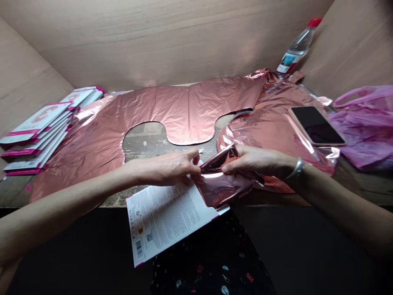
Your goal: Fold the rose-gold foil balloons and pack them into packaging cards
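Observation:
A white printed cardboard envelope (166, 219) with pink edges lies tilted over the table's front edge, its barcode end toward me. My left hand (175, 167) is closed at the envelope's open end, thumb and fingers pinching there beside the foil. In my right hand (254, 160) is a folded rose-gold foil balloon (224, 186), its near end at the envelope's mouth and partly inside. How far in it reaches is hidden. More flat rose-gold foil balloons (187, 102) spread across the table behind both hands; one shows the rounded outline of a numeral.
Similar envelopes (39, 119) are stacked at the left. On the right, a phone (317, 125) rests on the foil beside a pink plastic bag (362, 127). A red-capped bottle (296, 49) stands in the back corner. Cardboard-like walls (172, 41) surround the table.

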Motion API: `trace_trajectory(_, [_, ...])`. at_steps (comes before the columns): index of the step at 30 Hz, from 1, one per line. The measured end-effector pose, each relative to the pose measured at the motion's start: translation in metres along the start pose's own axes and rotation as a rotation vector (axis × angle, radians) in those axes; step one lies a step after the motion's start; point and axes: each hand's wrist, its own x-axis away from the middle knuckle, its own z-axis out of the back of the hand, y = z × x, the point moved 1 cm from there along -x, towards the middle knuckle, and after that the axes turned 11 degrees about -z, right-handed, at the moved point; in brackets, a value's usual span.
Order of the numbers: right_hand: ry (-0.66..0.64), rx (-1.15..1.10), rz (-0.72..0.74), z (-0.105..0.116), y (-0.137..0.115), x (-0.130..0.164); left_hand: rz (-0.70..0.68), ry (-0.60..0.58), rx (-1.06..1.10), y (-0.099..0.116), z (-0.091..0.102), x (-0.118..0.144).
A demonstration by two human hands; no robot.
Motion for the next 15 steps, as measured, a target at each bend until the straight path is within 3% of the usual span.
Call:
trace_trajectory(6, [-0.091,0.008,-0.015,-0.013,-0.004,-0.023,0.008,0.000,0.040,0.000,0.002,-0.002])
trace_trajectory(10, [-0.071,-0.022,0.080,-0.017,-0.003,-0.019,0.031,-0.009,-0.038,-0.004,0.002,0.001])
trace_trajectory(15, [0.165,0.034,0.148,-0.019,0.000,0.007,0.035,0.050,-0.131,-0.006,0.000,0.004])
